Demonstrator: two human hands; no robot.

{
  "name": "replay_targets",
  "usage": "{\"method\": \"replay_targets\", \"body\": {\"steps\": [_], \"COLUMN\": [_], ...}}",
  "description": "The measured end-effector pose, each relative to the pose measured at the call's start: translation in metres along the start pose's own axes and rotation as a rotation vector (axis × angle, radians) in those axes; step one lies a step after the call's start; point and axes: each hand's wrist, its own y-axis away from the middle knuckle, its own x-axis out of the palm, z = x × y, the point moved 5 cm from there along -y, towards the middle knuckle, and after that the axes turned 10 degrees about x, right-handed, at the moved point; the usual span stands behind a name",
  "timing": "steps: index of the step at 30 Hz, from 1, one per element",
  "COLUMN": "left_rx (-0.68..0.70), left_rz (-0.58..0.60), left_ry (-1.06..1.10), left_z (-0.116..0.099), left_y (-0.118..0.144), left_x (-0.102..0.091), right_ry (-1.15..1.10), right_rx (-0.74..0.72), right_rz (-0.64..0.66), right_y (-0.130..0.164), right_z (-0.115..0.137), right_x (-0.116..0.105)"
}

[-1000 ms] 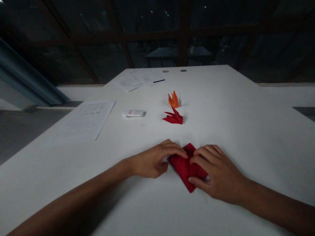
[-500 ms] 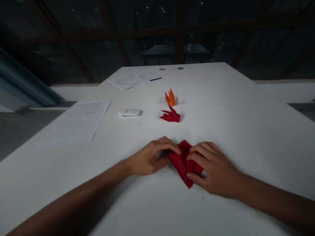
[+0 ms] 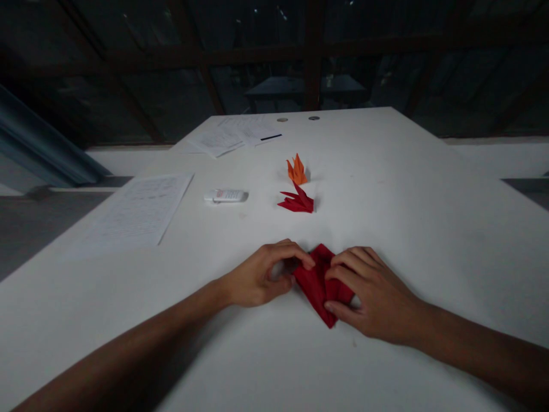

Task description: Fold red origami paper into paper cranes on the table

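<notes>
A folded sheet of red origami paper point(image 3: 315, 286) lies on the white table between my hands, one corner pointing toward me. My left hand point(image 3: 266, 273) grips its left edge, with the index finger bent over the top and the thumb at the side. On the right part, my right hand point(image 3: 364, 289) has its fingers and thumb closed on the paper, covering some of it. Beyond the hands sits a red folded paper figure point(image 3: 299, 201) with pointed tips. Just behind that stands a similar orange paper figure point(image 3: 297, 170).
A white tube-like item point(image 3: 226, 196) lies left of the paper figures. A written sheet point(image 3: 137, 212) rests near the table's left edge. Farther back are more papers point(image 3: 218, 140), a dark pen-like stick point(image 3: 271, 137) and two small round objects point(image 3: 314, 118). A dark window is behind the table point(image 3: 429, 200).
Both hands keep the same hold on the red paper, with hardly any movement. The whole view has shifted very slightly.
</notes>
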Motion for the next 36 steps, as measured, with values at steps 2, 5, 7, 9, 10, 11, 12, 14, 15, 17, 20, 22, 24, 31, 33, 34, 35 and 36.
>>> {"method": "replay_targets", "body": {"steps": [2, 5, 7, 9, 10, 11, 12, 14, 15, 17, 20, 22, 24, 31, 33, 34, 35, 36], "left_rx": [0.001, 0.024, 0.021, -0.005, -0.021, -0.033, -0.042, -0.058, -0.065, -0.081, -0.087, -0.074, -0.051, -0.037, -0.035, -0.039, -0.043, -0.048], "left_rz": [0.002, 0.013, 0.012, 0.001, -0.005, -0.008, -0.011, -0.022, -0.03, -0.047, -0.066, -0.072, -0.075, -0.12, -0.098, -0.084, -0.076, -0.074], "left_ry": [-0.028, -0.081, -0.105, -0.117, -0.122, -0.126, -0.13, -0.137, -0.139, -0.141, -0.137, -0.133, -0.131, -0.034, 0.004, -0.004, -0.025, -0.057], "left_z": [0.0, 0.001, 0.003, 0.006, 0.007, 0.009, 0.01, 0.011, 0.012, 0.013, 0.013, 0.012, 0.012, 0.01, 0.009, 0.009, 0.01, 0.01], "left_y": [0.0, -0.002, -0.002, -0.001, -0.001, -0.001, -0.001, 0.0, 0.0, -0.001, -0.001, -0.002, -0.002, 0.002, 0.004, 0.004, 0.004, 0.004], "left_x": [0.001, 0.004, 0.006, 0.008, 0.008, 0.009, 0.009, 0.01, 0.01, 0.01, 0.011, 0.011, 0.012, 0.009, 0.01, 0.011, 0.011, 0.012], "right_ry": [0.0, 0.007, 0.011, 0.011, 0.011, 0.011, 0.011, 0.014, 0.015, 0.02, 0.024, 0.022, 0.018, 0.009, 0.015, 0.017, 0.019, 0.022], "right_rx": [-0.001, -0.002, -0.005, -0.011, -0.012, -0.012, -0.012, -0.011, -0.011, -0.014, -0.019, -0.022, -0.02, -0.04, -0.057, -0.061, -0.062, -0.061], "right_rz": [-0.002, -0.007, -0.004, -0.002, 0.001, 0.001, 0.002, 0.006, 0.007, 0.007, 0.006, 0.003, 0.0, -0.018, -0.016, -0.012, -0.008, -0.004], "right_y": [0.0, 0.0, 0.0, 0.0, 0.0, 0.0, 0.0, 0.0, 0.0, 0.0, 0.0, 0.0, 0.0, 0.0, 0.0, 0.0, 0.0, 0.0], "right_z": [0.0, 0.0, 0.001, 0.001, 0.001, 0.001, 0.001, 0.001, 0.001, 0.001, 0.001, 0.001, 0.001, 0.001, 0.002, 0.002, 0.002, 0.001], "right_x": [0.0, 0.0, 0.0, 0.0, 0.0, 0.0, 0.0, 0.0, 0.0, 0.0, 0.0, 0.0, 0.0, 0.0, 0.0, 0.0, 0.001, 0.001]}}
